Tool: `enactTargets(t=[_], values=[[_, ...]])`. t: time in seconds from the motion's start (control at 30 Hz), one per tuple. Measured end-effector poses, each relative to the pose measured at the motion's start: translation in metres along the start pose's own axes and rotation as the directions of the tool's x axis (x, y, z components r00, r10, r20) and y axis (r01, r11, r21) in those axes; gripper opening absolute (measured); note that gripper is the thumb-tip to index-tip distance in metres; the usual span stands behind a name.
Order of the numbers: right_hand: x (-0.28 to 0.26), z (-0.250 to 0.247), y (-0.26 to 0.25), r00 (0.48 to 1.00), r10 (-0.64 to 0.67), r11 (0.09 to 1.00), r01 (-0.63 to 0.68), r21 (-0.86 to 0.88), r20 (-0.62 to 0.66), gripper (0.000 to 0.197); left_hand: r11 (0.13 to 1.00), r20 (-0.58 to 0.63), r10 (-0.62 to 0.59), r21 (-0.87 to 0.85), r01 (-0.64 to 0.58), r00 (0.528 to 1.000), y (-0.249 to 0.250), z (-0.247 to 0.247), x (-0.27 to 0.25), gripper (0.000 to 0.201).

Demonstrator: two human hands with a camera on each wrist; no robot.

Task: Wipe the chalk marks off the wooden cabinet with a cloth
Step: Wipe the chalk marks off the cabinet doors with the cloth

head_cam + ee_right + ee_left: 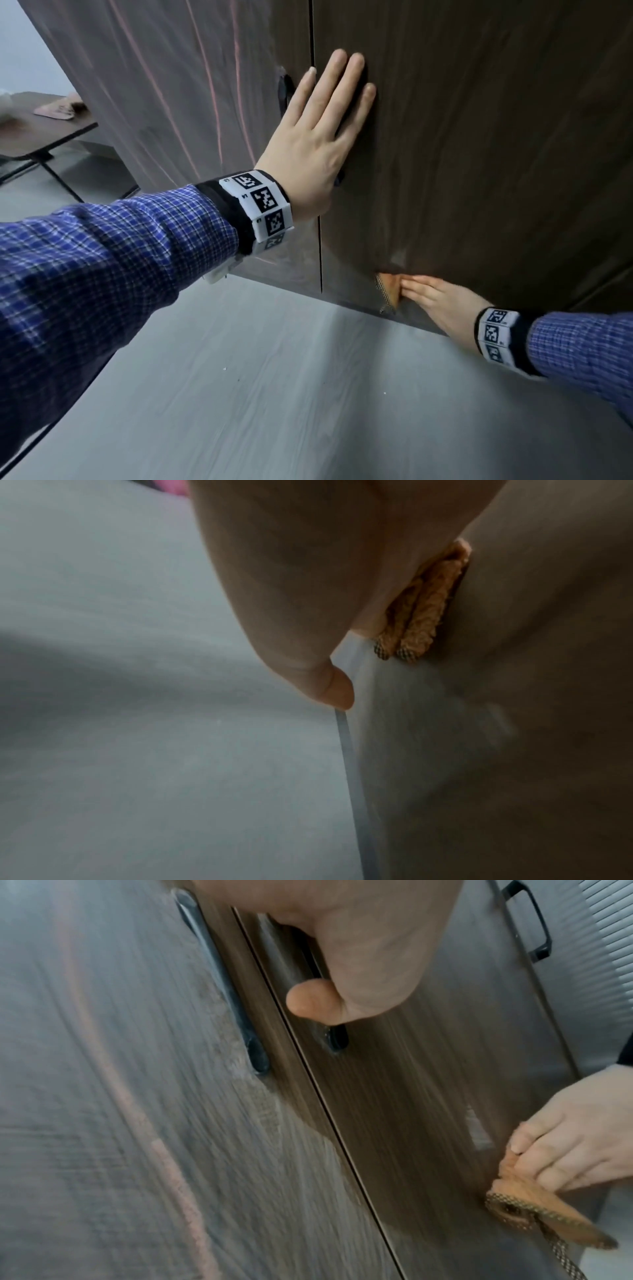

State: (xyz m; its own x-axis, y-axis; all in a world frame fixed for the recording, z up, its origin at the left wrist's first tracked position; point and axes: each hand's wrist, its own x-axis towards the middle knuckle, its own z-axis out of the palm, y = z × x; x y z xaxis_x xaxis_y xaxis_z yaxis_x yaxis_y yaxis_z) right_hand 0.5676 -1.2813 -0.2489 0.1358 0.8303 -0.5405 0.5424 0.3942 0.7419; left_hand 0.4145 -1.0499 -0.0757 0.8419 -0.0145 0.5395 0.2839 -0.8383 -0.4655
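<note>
The wooden cabinet (496, 137) has two doors. Pink chalk marks (212, 96) streak the left door (113, 1069), and a pale smudge (397, 257) sits low on the right door. My left hand (318, 137) lies flat on the right door beside the seam, fingers straight. In the left wrist view only the left hand's palm and thumb (359, 947) show. Low on the same door, my right hand (442, 301) holds a bunched orange cloth (388, 289) against the wood near its bottom edge. The left wrist view shows the right hand's fingers (565, 1145) curled over the cloth (534, 1210). The cloth (421, 607) shows between palm and door.
Black bar handles (232, 999) flank the door seam, one partly under my left palm. Another handle (537, 920) is on a panel further right. Grey floor (274, 377) runs below the cabinet. A dark low table (51, 126) stands at the far left.
</note>
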Motion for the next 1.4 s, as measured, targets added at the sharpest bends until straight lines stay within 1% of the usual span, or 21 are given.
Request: enactTargets(t=[0.07,0.17,0.23,0.27,0.3,0.33,0.4,0.47,0.5,0.53,0.57,0.63,0.7,0.77,0.87,0.93,1.0,1.07,1.2,1.3,1.4], values=[[0.002,-0.016,0.008,0.999,0.041,0.994,-0.040,0.104,-0.010,0.068,1.000,-0.011,0.005,-0.011,-0.005,1.000,0.002,0.001,0.001,0.089],[0.035,-0.075,0.028,0.967,0.202,0.945,-0.151,0.290,-0.155,0.077,1.000,-0.021,-0.003,-0.015,0.002,1.000,0.001,0.004,0.001,0.088],[0.067,-0.113,0.035,0.933,0.270,0.932,-0.192,0.307,-0.237,0.077,1.000,-0.035,0.000,-0.021,0.000,0.999,0.002,0.005,0.001,0.086],[0.078,-0.126,0.036,0.929,0.298,0.915,-0.212,0.343,-0.221,0.074,1.000,-0.035,0.001,-0.024,-0.002,0.999,0.002,0.006,0.001,0.086],[0.089,-0.131,0.032,0.931,0.293,0.914,-0.205,0.351,-0.218,0.070,1.000,-0.032,-0.001,-0.028,0.000,0.999,0.003,0.006,0.001,0.086],[0.096,-0.132,0.027,0.940,0.258,0.937,-0.188,0.294,-0.222,0.068,1.000,-0.031,-0.005,-0.030,0.004,0.999,0.003,0.006,0.002,0.087],[0.098,-0.105,0.009,0.974,0.144,0.980,-0.114,0.165,-0.177,0.064,0.999,-0.036,-0.011,-0.032,0.010,0.999,0.004,0.006,0.002,0.088],[0.085,-0.069,-0.005,0.984,0.107,0.989,-0.092,0.114,-0.143,0.063,1.000,-0.039,-0.015,-0.025,0.014,0.999,0.004,0.006,0.003,0.088],[0.080,-0.049,-0.014,0.993,0.085,0.992,-0.077,0.099,-0.079,0.062,0.999,-0.037,-0.017,-0.027,0.016,0.999,0.004,0.006,0.003,0.089],[0.072,-0.032,-0.021,0.997,0.053,0.997,-0.050,0.065,-0.058,0.062,0.999,-0.034,-0.021,-0.035,0.020,0.999,0.004,0.006,0.003,0.089],[0.067,-0.013,-0.029,1.000,-0.004,1.000,0.004,0.011,-0.006,0.061,0.999,-0.033,-0.028,-0.044,0.026,0.999,0.005,0.007,0.004,0.089],[0.058,0.001,-0.035,0.999,-0.043,0.995,0.040,0.089,0.032,0.059,0.998,-0.040,-0.039,-0.054,0.037,0.998,0.008,0.008,0.005,0.089],[0.065,-0.010,-0.032,1.000,-0.009,0.981,0.008,0.193,0.005,0.061,0.997,-0.044,-0.041,-0.072,0.037,0.998,0.009,0.009,0.004,0.088],[0.083,-0.042,-0.025,1.000,0.015,0.969,-0.008,0.246,-0.026,0.060,0.996,-0.047,-0.045,-0.079,0.041,0.998,0.009,0.010,0.004,0.087],[0.121,-0.088,-0.023,0.996,0.069,0.975,-0.054,0.217,-0.065,0.062,0.996,-0.059,-0.049,-0.082,0.044,0.997,0.009,0.012,0.004,0.082],[0.137,-0.101,-0.026,0.993,0.082,0.981,-0.065,0.182,-0.086,0.063,0.995,-0.069,-0.061,-0.080,0.056,0.996,0.012,0.014,0.006,0.080],[0.142,-0.087,-0.033,0.998,0.025,0.996,-0.019,0.085,-0.062,0.064,0.993,-0.082,-0.080,-0.088,0.073,0.993,0.015,0.017,0.008,0.080],[0.132,-0.058,-0.041,0.999,-0.044,0.999,0.044,0.016,-0.014,0.064,0.992,-0.091,-0.092,-0.100,0.083,0.992,0.016,0.019,0.009,0.082],[0.105,-0.013,-0.055,0.989,-0.140,0.988,0.143,-0.051,0.056,0.060,0.991,-0.093,-0.094,-0.104,0.084,0.991,0.014,0.019,0.009,0.084],[0.113,-0.019,-0.061,0.990,-0.127,0.989,0.132,-0.070,0.068,0.058,0.992,-0.092,-0.094,-0.098,0.085,0.991,0.015,0.019,0.009,0.086],[0.148,-0.057,-0.067,0.998,-0.032,0.995,0.027,0.099,0.051,0.058,0.993,-0.089,-0.093,-0.086,0.085,0.992,0.015,0.018,0.009,0.087]])
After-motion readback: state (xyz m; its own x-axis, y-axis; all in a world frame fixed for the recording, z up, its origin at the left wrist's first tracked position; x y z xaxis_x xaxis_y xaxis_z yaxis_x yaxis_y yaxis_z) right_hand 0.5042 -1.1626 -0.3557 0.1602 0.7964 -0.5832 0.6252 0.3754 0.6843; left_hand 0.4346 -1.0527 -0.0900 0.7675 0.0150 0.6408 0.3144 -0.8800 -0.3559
